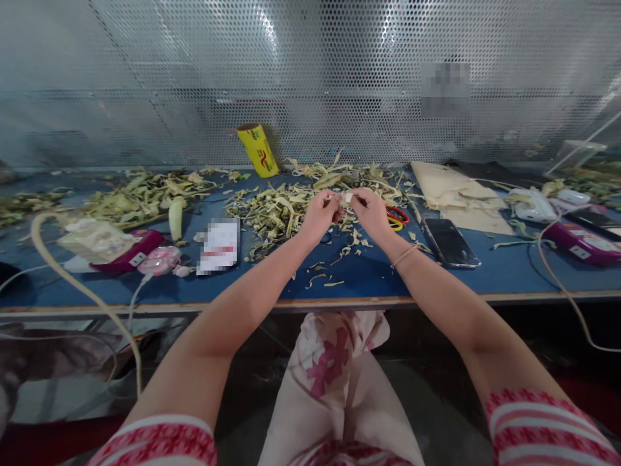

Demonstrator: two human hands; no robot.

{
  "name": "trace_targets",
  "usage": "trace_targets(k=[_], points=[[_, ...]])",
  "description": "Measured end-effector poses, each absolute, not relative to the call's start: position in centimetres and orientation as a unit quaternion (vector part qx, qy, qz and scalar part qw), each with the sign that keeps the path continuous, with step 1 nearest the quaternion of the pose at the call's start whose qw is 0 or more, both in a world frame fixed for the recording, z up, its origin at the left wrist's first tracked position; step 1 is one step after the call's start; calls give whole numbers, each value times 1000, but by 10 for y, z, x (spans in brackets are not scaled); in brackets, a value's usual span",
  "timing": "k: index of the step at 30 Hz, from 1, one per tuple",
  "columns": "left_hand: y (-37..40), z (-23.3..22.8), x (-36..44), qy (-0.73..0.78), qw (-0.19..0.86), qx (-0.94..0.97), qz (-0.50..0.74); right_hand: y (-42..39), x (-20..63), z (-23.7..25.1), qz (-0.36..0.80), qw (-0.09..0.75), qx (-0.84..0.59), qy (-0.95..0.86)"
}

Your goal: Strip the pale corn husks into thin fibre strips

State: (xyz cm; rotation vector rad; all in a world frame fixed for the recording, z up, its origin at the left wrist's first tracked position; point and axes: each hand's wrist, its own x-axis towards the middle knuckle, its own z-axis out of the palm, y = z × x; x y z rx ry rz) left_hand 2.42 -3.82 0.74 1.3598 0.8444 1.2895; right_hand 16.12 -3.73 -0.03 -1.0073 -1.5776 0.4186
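On my feed, pale plant scraps (334, 283) lie on the blue tabletop (371, 279), nearer me than my hands. A dark phone (449, 243) rests to their right. My left hand (320, 213) and right hand (370, 213) almost meet, fingers pinched nearly closed on a small pale piece (348, 197) between the fingertips. Dried plant pile (272, 217) spreads left of and beyond them; farther left, a yellow tube (259, 152) stands tilted.
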Motion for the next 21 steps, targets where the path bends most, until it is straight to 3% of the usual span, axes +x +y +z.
trace_targets(k=[8,21], points=[[-36,5,24,307,570,503,573,-35,156,-2,341,607,-397,-597],[-30,1,22,277,538,506,614,-41,154,5,422,629,-370,-538]])
